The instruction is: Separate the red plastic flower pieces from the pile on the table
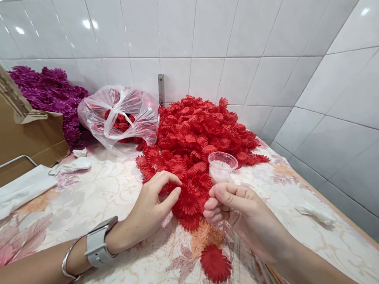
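A big heap of red fabric flowers (199,138) lies on the table against the tiled wall. My left hand (153,205), with a white watch and a bangle on the wrist, reaches into the near edge of the heap, fingers curled and pinching at a red flower. My right hand (237,207) is closed in a pinch just below a small clear plastic cup (222,166) that stands at the heap's front; whether it holds anything I cannot make out. One red flower (215,263) lies alone on the cloth in front of my hands.
A clear plastic bag (119,114) with red flowers sits left of the heap. Purple flowers (52,94) pile up at the back left behind a cardboard box (9,132). The table (113,193) has a floral cloth; crumpled white scraps (76,163) and white paper (4,197) lie left.
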Tool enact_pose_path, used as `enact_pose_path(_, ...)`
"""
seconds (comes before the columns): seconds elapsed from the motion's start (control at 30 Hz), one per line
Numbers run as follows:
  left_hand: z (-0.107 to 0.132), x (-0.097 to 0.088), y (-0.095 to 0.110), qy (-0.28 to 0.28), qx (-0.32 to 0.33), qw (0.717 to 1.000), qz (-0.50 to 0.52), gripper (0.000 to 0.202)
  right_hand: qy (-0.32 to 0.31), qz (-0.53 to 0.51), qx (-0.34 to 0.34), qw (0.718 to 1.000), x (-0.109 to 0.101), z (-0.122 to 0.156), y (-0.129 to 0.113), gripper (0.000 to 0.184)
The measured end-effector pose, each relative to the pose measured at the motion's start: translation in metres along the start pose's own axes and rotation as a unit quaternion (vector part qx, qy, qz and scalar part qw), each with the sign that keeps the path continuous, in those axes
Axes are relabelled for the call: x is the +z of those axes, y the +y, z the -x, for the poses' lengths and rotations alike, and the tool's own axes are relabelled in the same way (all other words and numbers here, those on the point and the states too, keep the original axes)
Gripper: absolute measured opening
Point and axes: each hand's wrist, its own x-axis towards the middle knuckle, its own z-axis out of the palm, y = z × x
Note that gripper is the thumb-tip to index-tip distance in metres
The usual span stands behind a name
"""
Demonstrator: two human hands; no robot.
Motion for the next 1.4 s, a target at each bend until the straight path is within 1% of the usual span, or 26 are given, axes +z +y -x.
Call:
enact_pose_path(0.17, 0.0003, 0.0001, -0.0001, 0.0, 0.001, 1.0, -0.005, 0.008, -0.004, -0.014, -0.003, 1.0, -0.0015, -0.0017, -0.0012, 0.017)
enact_pose_path(0.3, 0.0002, 0.0, 0.0006, -0.002, -0.001, 1.0, -0.003, 0.008, -0.005, -0.011, 0.001, 1.0, 0.0014, -0.0005, -0.0024, 0.025)
enact_pose_path(0.43, 0.0002, 0.0, -0.0002, -0.004, -0.003, 1.0, 0.0, 0.008, 0.006, 0.032, -0.021, 0.999, 0.0, -0.0006, -0.0006, 0.019)
enact_pose_path(0.57, 0.0, 0.0, -0.0013, -0.004, -0.003, 1.0, -0.001, 0.008, 0.013, 0.031, 0.001, 0.999, -0.0024, -0.0023, 0.0005, 0.019)
enact_pose_path(0.67, -0.0001, -0.0003, -0.0013, -0.004, -0.001, 1.0, -0.004, 0.008, 0.007, 0.02, -0.002, 1.0, -0.002, -0.0028, -0.0002, 0.023)
enact_pose_path(0.77, 0.0, -0.0005, -0.0011, -0.002, 0.0, 1.0, -0.003, 0.009, 0.001, 0.047, -0.009, 0.999, -0.0013, -0.002, -0.0008, 0.022)
enact_pose_path(0.87, 0.0, -0.0005, -0.0009, -0.002, -0.001, 1.0, -0.002, 0.008, 0.015, 0.072, -0.01, 0.997, -0.0019, -0.0016, -0.0005, 0.02)
enact_pose_path(0.93, -0.0002, -0.0004, -0.0008, -0.002, -0.002, 1.0, -0.001, 0.008, 0.019, 0.059, 0.0, 0.998, -0.0022, -0.0019, -0.0003, 0.02)
enact_pose_path(1.1, -0.001, -0.0002, -0.0001, -0.005, -0.004, 1.0, 0.0, 0.008, -0.002, 0.002, 0.009, 1.0, 0.0007, -0.0007, -0.0037, 0.019)
enact_pose_path(1.27, -0.001, -0.0004, 0.0003, -0.003, -0.002, 1.0, -0.003, 0.008, -0.056, -0.04, 0.028, 0.997, 0.0034, 0.0033, -0.0077, 0.031)
enact_pose_path(1.4, -0.0008, -0.0004, -0.0003, -0.004, -0.002, 1.0, -0.003, 0.008, -0.068, -0.059, 0.038, 0.995, 0.0021, 0.0042, -0.0075, 0.039)
